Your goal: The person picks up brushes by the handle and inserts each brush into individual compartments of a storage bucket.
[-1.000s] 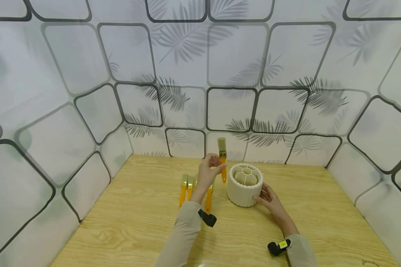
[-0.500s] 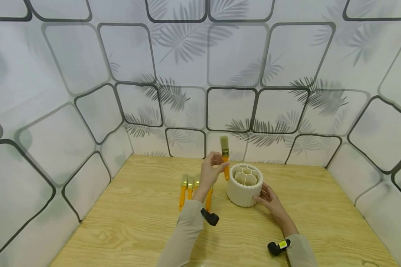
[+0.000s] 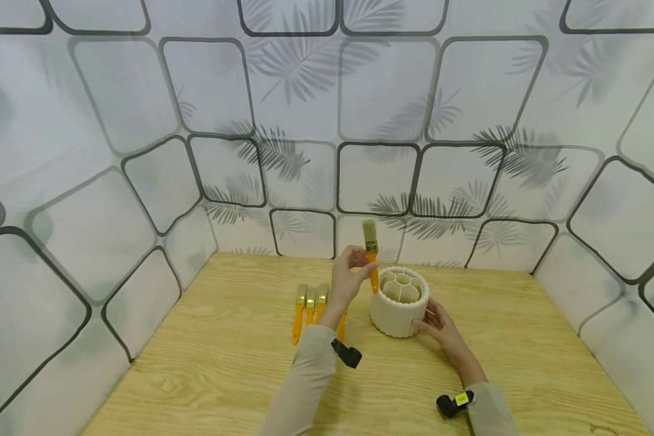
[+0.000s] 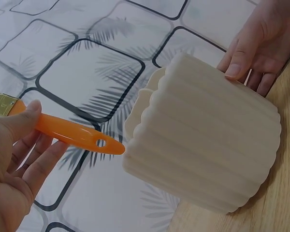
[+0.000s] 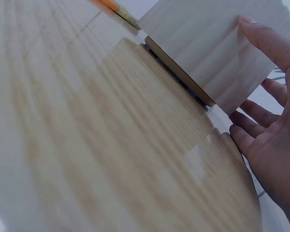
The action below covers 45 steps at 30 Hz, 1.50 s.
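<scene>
My left hand (image 3: 349, 275) pinches a paintbrush (image 3: 373, 266) by its orange handle, thumb against fingers. Its pale bristles point up, and the handle's lower end is beside the left rim of a cream ribbed round holder (image 3: 395, 315). Curved dividers split the holder's open top into several compartments. In the left wrist view, the handle tip (image 4: 113, 146) lies close to the holder's wall (image 4: 208, 135); whether they touch I cannot tell. My right hand (image 3: 442, 330) holds the holder's right side, its thumb on the ribbed wall and its fingers lower down in the right wrist view.
Several more orange-handled paintbrushes (image 3: 297, 321) lie in a row left of the holder, partly hidden by the left forearm. The wood-grain table (image 3: 212, 375) meets patterned walls (image 3: 305, 181) at the back and sides.
My left hand has moved slightly right and up with the paintbrush, bringing the handle up to the holder's left rim. The right hand and the holder have stayed put.
</scene>
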Available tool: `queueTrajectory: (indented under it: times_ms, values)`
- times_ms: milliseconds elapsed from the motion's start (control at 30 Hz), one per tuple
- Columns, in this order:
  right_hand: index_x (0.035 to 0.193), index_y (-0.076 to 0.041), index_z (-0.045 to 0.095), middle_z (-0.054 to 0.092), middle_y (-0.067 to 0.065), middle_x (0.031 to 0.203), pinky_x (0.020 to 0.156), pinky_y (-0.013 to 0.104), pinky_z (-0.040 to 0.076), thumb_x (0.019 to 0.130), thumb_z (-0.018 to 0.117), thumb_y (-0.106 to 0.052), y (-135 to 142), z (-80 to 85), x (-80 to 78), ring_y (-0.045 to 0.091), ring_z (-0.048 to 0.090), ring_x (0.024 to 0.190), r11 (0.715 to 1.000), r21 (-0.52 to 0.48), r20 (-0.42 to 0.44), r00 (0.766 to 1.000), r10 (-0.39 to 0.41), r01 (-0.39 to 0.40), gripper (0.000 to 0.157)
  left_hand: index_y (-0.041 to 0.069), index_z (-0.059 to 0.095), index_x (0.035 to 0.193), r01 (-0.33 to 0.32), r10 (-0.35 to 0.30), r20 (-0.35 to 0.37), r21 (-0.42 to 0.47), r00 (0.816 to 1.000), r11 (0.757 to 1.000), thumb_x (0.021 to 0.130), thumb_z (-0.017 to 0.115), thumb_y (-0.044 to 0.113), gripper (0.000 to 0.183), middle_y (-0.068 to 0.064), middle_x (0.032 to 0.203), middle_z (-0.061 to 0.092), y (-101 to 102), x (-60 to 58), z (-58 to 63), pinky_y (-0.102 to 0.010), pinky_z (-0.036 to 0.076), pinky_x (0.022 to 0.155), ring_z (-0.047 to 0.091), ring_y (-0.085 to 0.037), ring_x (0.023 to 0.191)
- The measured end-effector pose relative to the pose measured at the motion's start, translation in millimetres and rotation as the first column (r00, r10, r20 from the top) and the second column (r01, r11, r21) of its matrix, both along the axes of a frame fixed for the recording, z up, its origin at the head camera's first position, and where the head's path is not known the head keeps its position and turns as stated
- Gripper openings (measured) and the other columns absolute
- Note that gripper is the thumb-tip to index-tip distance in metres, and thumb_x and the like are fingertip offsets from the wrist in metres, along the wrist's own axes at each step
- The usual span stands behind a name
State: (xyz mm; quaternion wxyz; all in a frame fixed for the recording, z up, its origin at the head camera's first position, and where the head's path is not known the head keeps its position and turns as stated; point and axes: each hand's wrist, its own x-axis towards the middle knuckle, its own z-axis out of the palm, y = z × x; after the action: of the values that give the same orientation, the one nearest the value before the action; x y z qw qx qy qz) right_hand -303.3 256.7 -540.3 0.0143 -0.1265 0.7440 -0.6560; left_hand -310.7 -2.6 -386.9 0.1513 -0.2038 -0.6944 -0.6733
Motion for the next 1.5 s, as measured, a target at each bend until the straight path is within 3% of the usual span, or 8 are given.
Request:
queueTrajectory:
  times_ms: [267,467,667,867,967,1100,1333,1500]
  values:
    - [0.148,-0.012,0.014,0.021,0.017,0.15,0.089,0.008,0.039,0.091,0.06,-0.015,0.8,-0.8,-1.6,0.036,0.024,0.135,1.0,0.001,0.004,1.0,0.003,-0.003,0.073,-0.008,0.053,0.102,-0.008,0.008,-0.039,-0.003,0.999,1.0,0.081,0.069,0.004,0.029,-0.027,0.095,0.059,4.3,-0.9,-1.3,-0.036,0.057,0.067,0.061,-0.038,0.086]
    - [0.148,-0.015,0.016,0.024,0.015,0.149,0.09,0.009,0.039,0.091,0.06,-0.017,0.6,1.4,-1.1,0.021,0.034,0.129,1.0,0.023,-0.001,1.0,-0.01,0.01,0.073,-0.005,0.054,0.102,-0.015,0.016,-0.054,0.01,0.998,1.0,0.081,0.069,0.003,0.027,-0.025,0.093,0.06,9.1,-3.1,-2.0,-0.026,0.056,0.064,0.061,-0.033,0.083]
    - [0.149,-0.014,0.015,0.022,0.015,0.15,0.09,0.008,0.039,0.091,0.061,-0.018,0.4,3.0,-0.7,0.02,0.033,0.13,1.0,0.024,-0.013,1.0,-0.008,0.009,0.074,-0.006,0.054,0.102,-0.008,0.009,-0.047,0.017,0.999,1.0,0.081,0.069,0.001,0.027,-0.026,0.093,0.06,14.5,-4.4,-2.4,-0.032,0.057,0.066,0.061,-0.034,0.083]
    - [0.148,-0.012,0.015,0.024,0.017,0.148,0.089,0.01,0.041,0.09,0.061,-0.017,0.1,1.7,-0.9,-0.005,0.043,0.115,1.0,0.009,-0.024,1.0,-0.002,0.003,0.074,-0.004,0.054,0.102,-0.021,0.021,-0.074,-0.009,0.997,1.0,0.081,0.069,0.004,0.026,-0.023,0.091,0.061,19.5,-12.1,-12.0,-0.028,0.056,0.064,0.061,-0.033,0.081]
    - [0.148,-0.011,0.015,0.024,0.019,0.148,0.089,0.01,0.041,0.09,0.061,-0.016,0.1,1.5,-0.8,-0.008,0.043,0.113,1.0,0.002,-0.027,1.0,0.0,0.0,0.074,0.0,0.056,0.102,-0.04,0.038,-0.069,-0.024,0.997,0.999,0.081,0.071,0.009,0.028,-0.02,0.091,0.062,23.2,-20.6,-21.0,-0.025,0.055,0.062,0.062,-0.031,0.08]
    - [0.148,-0.012,0.015,0.023,0.017,0.149,0.09,0.009,0.04,0.09,0.061,-0.017,0.2,1.3,-0.7,0.0,0.041,0.119,1.0,0.01,-0.021,1.0,-0.004,0.004,0.074,0.005,0.057,0.101,-0.047,0.046,-0.046,-0.02,0.998,0.999,0.079,0.073,0.014,0.028,-0.016,0.09,0.063,26.8,-26.1,-27.1,-0.023,0.055,0.061,0.063,-0.025,0.079]
    - [0.149,-0.013,0.015,0.022,0.016,0.15,0.09,0.009,0.04,0.09,0.061,-0.018,-0.6,0.5,-0.9,0.032,0.028,0.133,1.0,0.021,-0.009,1.0,-0.009,0.009,0.074,0.006,0.057,0.099,-0.083,0.079,-0.065,-0.065,0.995,0.994,0.079,0.073,0.016,0.027,-0.012,0.089,0.064,29.3,-25.9,-28.7,-0.023,0.054,0.068,0.063,-0.02,0.077]
    - [0.149,-0.013,0.015,0.022,0.015,0.15,0.089,0.008,0.039,0.09,0.061,-0.017,-1.2,-0.4,-1.0,0.036,0.026,0.134,1.0,0.019,0.005,1.0,-0.014,0.014,0.075,0.003,0.057,0.1,-0.1,0.093,-0.078,-0.092,0.993,0.991,0.08,0.072,0.012,0.027,-0.016,0.089,0.065,30.5,-21.5,-26.0,-0.027,0.053,0.073,0.064,-0.026,0.078]
